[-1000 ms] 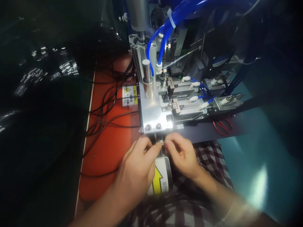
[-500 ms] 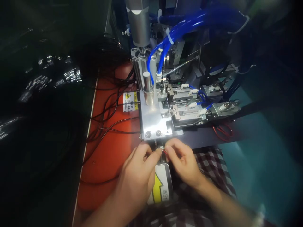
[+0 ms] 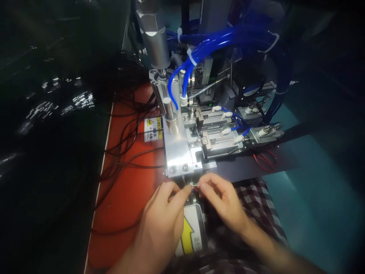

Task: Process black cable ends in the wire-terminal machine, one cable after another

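Observation:
My left hand (image 3: 164,215) is closed in a pinch at the front edge of the machine's metal plate (image 3: 179,150). At its thumb tip is a tiny pale piece, too small to name. Opposite it, my right hand (image 3: 224,199) pinches thin wires (image 3: 196,185), with light and red strands showing between the two hands' fingertips. The fingertips of both hands are close together but apart. Just below them lies a white plate with a yellow arrow (image 3: 186,234), partly hidden by my left hand.
Pneumatic slides (image 3: 221,140) and blue air hoses (image 3: 225,38) fill the area beyond the plate. A vertical metal cylinder (image 3: 155,45) stands at the back. Black cables (image 3: 125,152) run over the orange surface (image 3: 125,201) on the left. A warning label (image 3: 153,129) sits beside the plate.
The view has shifted, so the machine sits slightly lower and further left. My hands keep their pinches, the right one slightly further from the left, and more of the light wire shows between them.

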Demonstrator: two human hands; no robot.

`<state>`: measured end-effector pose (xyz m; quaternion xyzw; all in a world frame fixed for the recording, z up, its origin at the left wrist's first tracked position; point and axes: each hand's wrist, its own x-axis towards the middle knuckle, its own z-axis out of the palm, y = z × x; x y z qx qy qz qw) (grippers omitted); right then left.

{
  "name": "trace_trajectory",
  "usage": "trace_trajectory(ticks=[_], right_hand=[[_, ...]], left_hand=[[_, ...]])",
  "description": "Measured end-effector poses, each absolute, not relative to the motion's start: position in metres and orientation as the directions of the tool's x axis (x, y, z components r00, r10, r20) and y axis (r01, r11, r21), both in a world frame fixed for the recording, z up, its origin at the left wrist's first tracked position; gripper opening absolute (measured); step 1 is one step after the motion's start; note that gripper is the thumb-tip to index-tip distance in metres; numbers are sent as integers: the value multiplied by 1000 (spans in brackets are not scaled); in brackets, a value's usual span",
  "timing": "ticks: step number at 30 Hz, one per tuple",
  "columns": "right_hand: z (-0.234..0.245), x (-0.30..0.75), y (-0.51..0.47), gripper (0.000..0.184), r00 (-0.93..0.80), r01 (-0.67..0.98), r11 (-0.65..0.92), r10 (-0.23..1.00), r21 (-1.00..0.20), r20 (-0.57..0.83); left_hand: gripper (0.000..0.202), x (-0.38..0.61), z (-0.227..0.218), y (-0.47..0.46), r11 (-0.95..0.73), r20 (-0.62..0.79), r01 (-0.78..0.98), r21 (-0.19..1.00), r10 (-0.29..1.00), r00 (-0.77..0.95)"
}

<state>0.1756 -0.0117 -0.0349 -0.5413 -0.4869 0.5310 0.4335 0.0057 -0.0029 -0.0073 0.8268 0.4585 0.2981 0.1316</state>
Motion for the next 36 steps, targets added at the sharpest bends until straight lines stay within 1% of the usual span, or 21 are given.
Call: trace_trajectory(ticks=[5,10,13,15,20,24,30,32,33,36], right_hand=[[-28,171,-8,17,-19,37,-222,975,-974,-223],[-24,169,-8,17,-12,-36,-286,958,-957,-286],[-25,166,-10,16,13,-77,-294,955,-953,-296],[-27,164,-11,16,31,-71,-276,960,-959,-278],[-28,164,-12,17,37,9,-235,971,-972,-234],[-23,169,-8,18,5,8,-256,967,-967,-256],[-18,172,-2,16,13,-6,-303,953,-953,-303],[-19,170,-3,13,30,32,-283,959,-959,-282],[-19,169,-4,12,49,71,-252,967,-965,-249],[-22,168,-7,8,94,237,-93,993,-967,-73]], left_hand=[[28,4,-3,-2,-558,353,689,463,829,434],[28,5,-4,-3,-551,355,691,468,833,424],[28,5,-4,-3,-547,352,687,478,836,420],[28,5,-4,-2,-544,347,684,487,839,420],[29,4,-3,-2,-546,345,686,481,837,424],[28,5,-4,-2,-547,352,683,485,837,420],[28,5,-3,-2,-550,361,672,496,835,416],[28,5,-4,-1,-548,354,674,496,836,419],[28,5,-4,-1,-546,349,673,499,838,420],[28,5,-5,-2,-545,343,664,511,838,424]])
